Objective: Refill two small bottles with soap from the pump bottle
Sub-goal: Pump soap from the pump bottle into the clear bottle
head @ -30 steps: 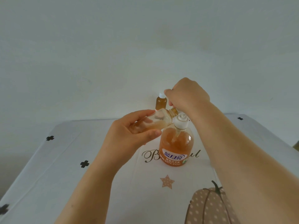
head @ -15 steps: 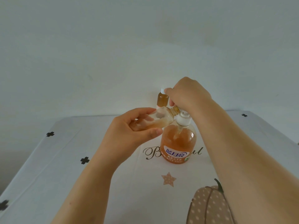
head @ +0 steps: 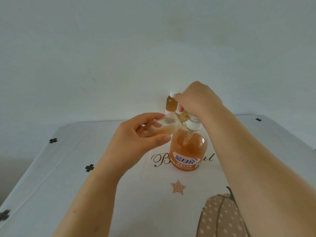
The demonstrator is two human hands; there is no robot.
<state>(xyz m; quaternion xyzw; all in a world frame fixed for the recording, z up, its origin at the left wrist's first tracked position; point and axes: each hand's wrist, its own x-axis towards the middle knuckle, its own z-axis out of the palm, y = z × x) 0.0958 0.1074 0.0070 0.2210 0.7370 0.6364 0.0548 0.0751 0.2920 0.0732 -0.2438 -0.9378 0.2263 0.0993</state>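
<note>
Above the middle of a white tablecloth [head: 68, 168], the left hand [head: 136, 141] grips a small clear bottle [head: 162, 126] between thumb and fingers. It is tilted on its side and partly filled with amber soap, its open neck reaching just under the right hand [head: 196, 100]. That hand curls over the top of the pump bottle [head: 188, 149], which stands upright on the cloth. Just behind stands a second small bottle [head: 171, 104], white-capped and full of amber soap. Black clovers, a star and a spotted pumpkin decorate the cloth.
</note>
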